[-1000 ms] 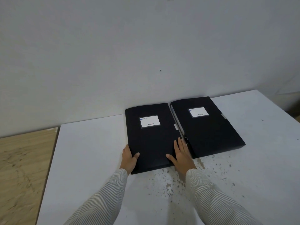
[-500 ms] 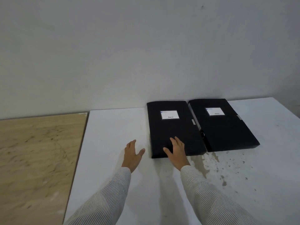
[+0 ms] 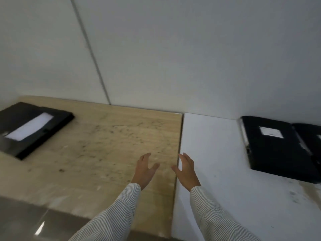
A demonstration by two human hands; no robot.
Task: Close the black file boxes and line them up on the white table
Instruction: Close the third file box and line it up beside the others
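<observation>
Two closed black file boxes lie side by side at the right on the white table (image 3: 217, 153): the nearer box (image 3: 271, 150) with a white label, and a second box (image 3: 311, 136) cut off by the frame's right edge. A third black file box (image 3: 33, 126) lies far left on the wooden table (image 3: 104, 145), open, with white paper showing inside. My left hand (image 3: 145, 169) hovers over the wooden table, fingers spread, holding nothing. My right hand (image 3: 186, 169) hovers over the seam between the two tables, also open and holding nothing.
A grey-white wall runs behind both tables, with a vertical seam at the left. Dark, glossy floor (image 3: 26, 220) shows at the lower left below the wooden table's front edge. The white table has dark speckled stains (image 3: 295, 195) near its right front.
The view has swung left, bringing the wooden table and the third box into sight. Both hands have left the closed box and moved left, and hover at the seam between the tables.
</observation>
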